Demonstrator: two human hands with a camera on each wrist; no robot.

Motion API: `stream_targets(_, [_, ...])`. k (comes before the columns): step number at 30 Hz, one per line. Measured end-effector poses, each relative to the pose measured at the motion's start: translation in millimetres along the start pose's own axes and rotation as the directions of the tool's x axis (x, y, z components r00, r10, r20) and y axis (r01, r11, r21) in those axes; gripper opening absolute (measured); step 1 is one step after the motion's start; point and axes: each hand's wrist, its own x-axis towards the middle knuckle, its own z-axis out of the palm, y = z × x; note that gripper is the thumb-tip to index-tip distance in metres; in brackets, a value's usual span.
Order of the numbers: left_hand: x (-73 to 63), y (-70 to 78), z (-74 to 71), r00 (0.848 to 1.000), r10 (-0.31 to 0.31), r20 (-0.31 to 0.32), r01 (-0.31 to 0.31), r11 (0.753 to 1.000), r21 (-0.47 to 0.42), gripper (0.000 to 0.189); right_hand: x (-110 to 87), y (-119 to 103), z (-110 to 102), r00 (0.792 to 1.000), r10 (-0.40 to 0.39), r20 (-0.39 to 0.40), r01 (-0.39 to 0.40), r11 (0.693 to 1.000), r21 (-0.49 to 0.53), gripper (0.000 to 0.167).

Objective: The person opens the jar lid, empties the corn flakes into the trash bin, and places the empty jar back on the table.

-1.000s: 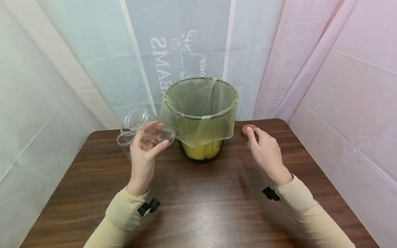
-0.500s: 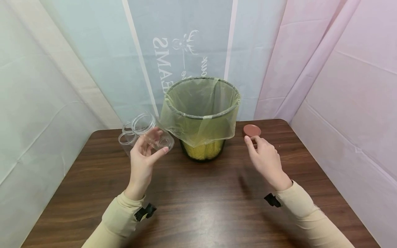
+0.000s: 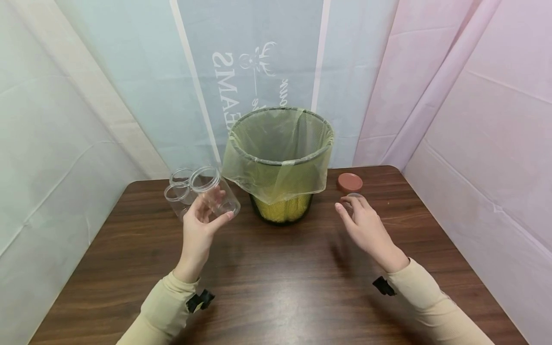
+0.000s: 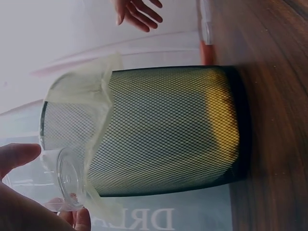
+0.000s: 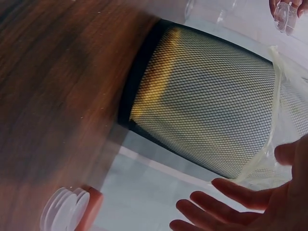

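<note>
My left hand [image 3: 200,215] grips a clear plastic jar [image 3: 224,196] between thumb and fingers, tilted, with its round mouth toward the upper left. Two more clear jars stand behind it; the front one [image 3: 174,194] overlaps the held jar in the head view. My right hand [image 3: 366,227] hovers with relaxed, spread fingers, holding nothing. Just beyond its fingertips is a reddish-brown lid [image 3: 350,182]. Whitish clear discs [image 5: 62,209] sit stacked against the reddish lid in the right wrist view, partly hidden behind my fingers in the head view.
A black mesh wastebasket [image 3: 280,211], lined with a thin yellowish bag [image 3: 284,184], stands between my hands at the table's back. Brown wood table [image 3: 276,282] extends in front. Fabric curtains [image 3: 470,143] enclose the back and both sides.
My right hand has drawn back from the reddish lid, which now shows fully, and its fingers have loosened. My left hand has lowered the jar and turned it more upright.
</note>
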Motion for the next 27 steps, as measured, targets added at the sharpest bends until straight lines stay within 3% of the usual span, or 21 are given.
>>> stream_targets(10, [-0.9, -13.8, -5.4, 0.999, -0.05, -0.01, 0.051, 0.996, 0.072, 0.052, -4.0, 16, 7, 0.984, -0.164, 0.076, 0.171, 0.98, -0.098, 0.063])
stream_targets(17, [0.5, -22.2, -5.8, 0.997, -0.057, -0.049, 0.063, 0.99, 0.127, 0.054, -9.8, 20, 8, 0.967, -0.181, 0.181, 0.207, 0.969, -0.133, 0.071])
stream_targets(27, [-1.6, -31.6, -11.4, 0.985, -0.159, -0.061, 0.169, 0.959, 0.227, 0.051, -14.8, 30, 14, 0.959, -0.251, 0.131, 0.273, 0.941, -0.2, 0.07])
